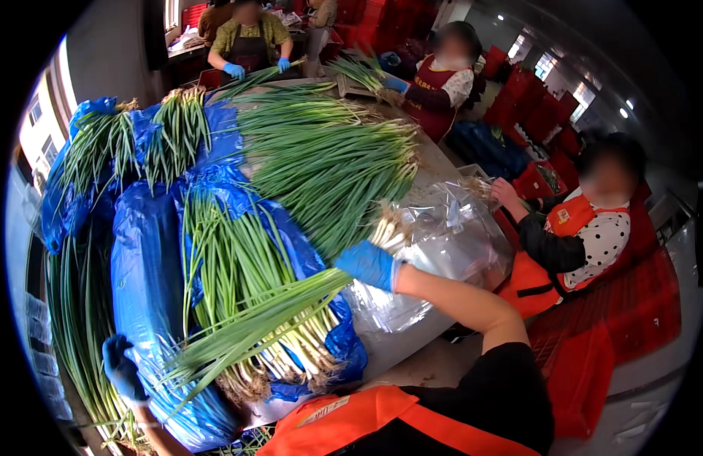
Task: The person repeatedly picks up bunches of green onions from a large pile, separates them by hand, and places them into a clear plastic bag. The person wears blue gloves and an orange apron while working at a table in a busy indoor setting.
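My right hand (369, 265), in a blue glove, grips a bunch of green onions (311, 288) near the white root end, and the leaves trail to the lower left. Below them, more green onions (237, 245) lie on an opened blue plastic bag (348, 353), roots towards me. My left hand (122, 367), in a darker blue glove, is beside a long blue plastic-wrapped bundle (143, 256) at the left; its fingers look curled, and I cannot tell if they touch anything. A large heap of green onions (328, 165) covers the table beyond.
Clear plastic sheets (385, 302) lie on the table (414, 336) at right. Onion bunches (183, 128) rest on blue plastic at the far left. Co-workers stand across the table (251, 45), at the far right (442, 80) and at the right (591, 228). Red crates (631, 308) stand behind.
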`<action>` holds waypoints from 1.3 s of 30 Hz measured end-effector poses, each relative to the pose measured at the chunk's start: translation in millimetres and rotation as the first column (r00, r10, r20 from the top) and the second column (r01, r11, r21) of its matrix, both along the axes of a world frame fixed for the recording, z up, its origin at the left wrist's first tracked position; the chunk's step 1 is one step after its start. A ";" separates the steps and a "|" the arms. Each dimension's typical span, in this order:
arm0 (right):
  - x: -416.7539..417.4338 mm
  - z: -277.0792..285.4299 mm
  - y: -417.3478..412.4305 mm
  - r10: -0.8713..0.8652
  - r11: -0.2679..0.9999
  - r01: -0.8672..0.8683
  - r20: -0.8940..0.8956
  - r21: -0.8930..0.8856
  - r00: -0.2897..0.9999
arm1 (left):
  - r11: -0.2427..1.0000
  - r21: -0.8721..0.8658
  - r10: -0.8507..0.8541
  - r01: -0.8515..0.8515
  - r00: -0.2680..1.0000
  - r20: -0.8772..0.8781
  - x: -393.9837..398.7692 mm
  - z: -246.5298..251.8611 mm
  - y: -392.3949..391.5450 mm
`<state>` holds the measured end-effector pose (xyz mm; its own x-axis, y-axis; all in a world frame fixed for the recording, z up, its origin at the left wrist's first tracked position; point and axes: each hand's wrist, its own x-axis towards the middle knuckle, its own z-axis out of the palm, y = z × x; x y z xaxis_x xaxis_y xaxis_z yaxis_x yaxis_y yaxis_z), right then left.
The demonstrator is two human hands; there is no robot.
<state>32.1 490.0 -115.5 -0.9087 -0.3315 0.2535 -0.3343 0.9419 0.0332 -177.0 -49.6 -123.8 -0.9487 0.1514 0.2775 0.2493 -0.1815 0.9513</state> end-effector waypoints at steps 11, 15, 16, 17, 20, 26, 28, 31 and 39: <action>-21.4 23.5 223.4 -0.029 0.977 0.081 -0.256 0.198 0.966 | 0.884 -0.417 0.328 -0.214 0.918 0.225 74.4 -82.8 -7.6; -47.8 53.9 362.3 -0.206 0.963 0.257 -0.385 0.086 0.900 | 0.927 -0.366 0.201 -0.074 0.925 0.322 68.7 -46.6 20.3; -55.0 57.0 396.7 -0.249 0.943 0.318 -0.423 0.101 0.872 | 0.904 -0.418 0.247 -0.092 0.909 0.335 65.5 -39.0 34.1; -63.3 54.8 428.4 -0.287 0.920 0.374 -0.458 0.112 0.841 | 0.883 -0.457 0.283 -0.105 0.897 0.340 62.8 -34.7 49.0; -100.4 8.1 477.1 -0.552 0.670 0.694 -0.448 0.263 0.703 | 0.820 -0.559 0.378 -0.125 0.852 0.364 59.2 -36.6 79.3; -161.5 -174.3 477.0 -0.836 0.486 0.872 0.256 -0.065 0.485 | 0.730 -0.673 0.480 -0.120 0.791 0.380 53.5 -39.7 99.5; -158.2 -151.4 462.7 -0.791 0.517 0.847 0.309 -0.124 0.528 | 0.719 -0.682 0.508 -0.138 0.773 0.379 62.7 -44.1 96.1; -140.8 -127.7 468.4 -0.737 0.588 0.797 0.315 -0.136 0.598 | 0.720 -0.678 0.509 -0.144 0.774 0.377 66.4 -55.8 98.1; -74.9 -153.6 389.7 -0.740 0.387 0.644 0.194 -0.659 0.644 | 0.664 -0.689 0.610 -0.290 0.743 0.275 125.0 -57.1 19.0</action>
<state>-42.8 879.7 -269.1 -0.6938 0.6838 0.2261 0.4055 0.6304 -0.6620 -52.0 -30.6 -180.9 -0.9163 -0.3581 -0.1796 -0.3360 0.4430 0.8312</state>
